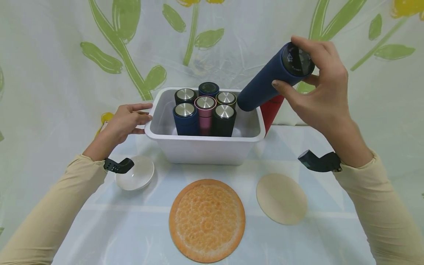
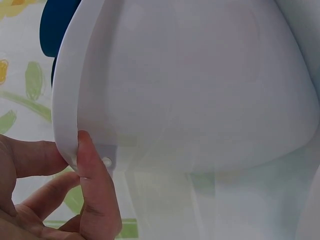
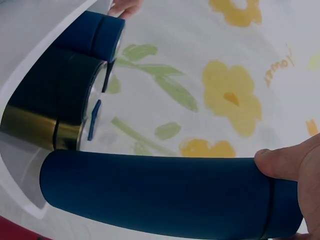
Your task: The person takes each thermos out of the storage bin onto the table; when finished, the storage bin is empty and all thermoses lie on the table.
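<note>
My right hand (image 1: pixel 326 88) grips a dark blue thermos (image 1: pixel 265 82) by its black-topped lid end. The thermos slants, its lower end at the right rim of a white plastic bin (image 1: pixel 205 151). At the bin's left end, my left hand (image 1: pixel 127 119) pinches the rim between thumb and fingers. Several thermoses stand upright inside the bin, among them a blue one (image 1: pixel 186 124), a pink one (image 1: pixel 205 119) and a black one (image 1: pixel 224 124), these with silver tops. Behind them is a navy one with a dark top (image 1: pixel 208 87). The right wrist view shows the held thermos (image 3: pixel 155 195) lengthwise.
In front of the bin lies a round golden bread-like disc (image 1: pixel 207 221), with a beige round disc (image 1: pixel 281 198) to its right. A white bowl (image 1: pixel 137 175) sits at left. Something red (image 1: pixel 272 110) stands beside the bin's right end. A flower-printed sheet (image 1: pixel 265 29) hangs behind.
</note>
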Available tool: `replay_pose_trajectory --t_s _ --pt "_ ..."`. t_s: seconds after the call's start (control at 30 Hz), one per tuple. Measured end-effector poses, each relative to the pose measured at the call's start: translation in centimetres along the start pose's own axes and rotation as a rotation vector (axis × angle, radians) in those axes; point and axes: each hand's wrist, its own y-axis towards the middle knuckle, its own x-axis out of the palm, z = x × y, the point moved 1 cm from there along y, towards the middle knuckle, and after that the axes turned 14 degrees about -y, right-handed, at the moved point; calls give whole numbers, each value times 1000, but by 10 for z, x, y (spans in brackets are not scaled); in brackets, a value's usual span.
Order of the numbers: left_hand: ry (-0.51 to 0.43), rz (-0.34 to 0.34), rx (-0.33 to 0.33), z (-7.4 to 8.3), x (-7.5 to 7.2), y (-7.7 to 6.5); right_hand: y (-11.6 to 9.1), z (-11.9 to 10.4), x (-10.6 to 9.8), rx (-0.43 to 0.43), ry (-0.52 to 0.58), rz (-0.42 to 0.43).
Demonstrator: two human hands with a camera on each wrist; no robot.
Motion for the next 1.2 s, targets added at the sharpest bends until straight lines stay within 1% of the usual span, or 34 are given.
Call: replay_pose_trajectory --t_s 0.03,0.2,0.47,0.6,0.7,0.9,1.1,1.2 --pt "2 1 1 0 0 0 -1 0 -2 -24 -7 8" --pt "8 0 9 -1 0 1 -3 -4 -14 -39 -1 25" --pt "0 -4 7 -2 0 2 -13 -7 -33 8 9 43" --pt "0 -4 5 -3 -1 2 -18 -5 -41 -4 -17 35" --pt "-3 -5 2 -3 -1 2 -20 0 -45 3 -39 31" --pt "-3 -4 -4 -2 0 2 -30 17 -54 63 -45 19" --pt "4 9 4 -2 0 1 -39 32 -63 88 -103 -7" --pt "4 5 10 -2 0 2 -46 39 -68 119 -139 -19"
